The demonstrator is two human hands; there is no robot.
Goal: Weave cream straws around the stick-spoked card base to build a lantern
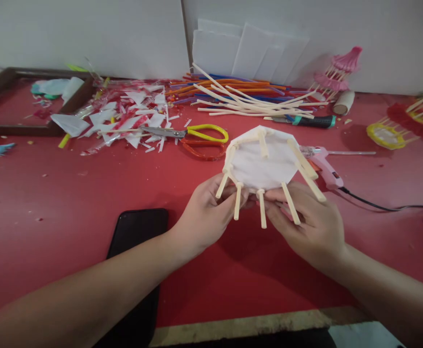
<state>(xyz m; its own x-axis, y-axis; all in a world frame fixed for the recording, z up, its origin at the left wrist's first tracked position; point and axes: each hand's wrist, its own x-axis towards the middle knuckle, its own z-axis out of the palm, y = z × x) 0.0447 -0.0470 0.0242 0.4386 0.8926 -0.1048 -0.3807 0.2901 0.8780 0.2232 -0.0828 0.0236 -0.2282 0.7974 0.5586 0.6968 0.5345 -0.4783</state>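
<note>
L hand: fingers closed on near-left rim of white paper-based frame w/ cream sticks. R hand: fingers closed on near-right rim. Frame held up, sticks angled toward wearer. Behind: scissors, blades on paper scraps; loose cream sticks. R of frame: pink glue gun. Black phone by L forearm.

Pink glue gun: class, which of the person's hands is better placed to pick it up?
Probably right: the right hand is nearer the pink glue gun; the left hand is farther across. Both hold the white panel with sticks.
</note>
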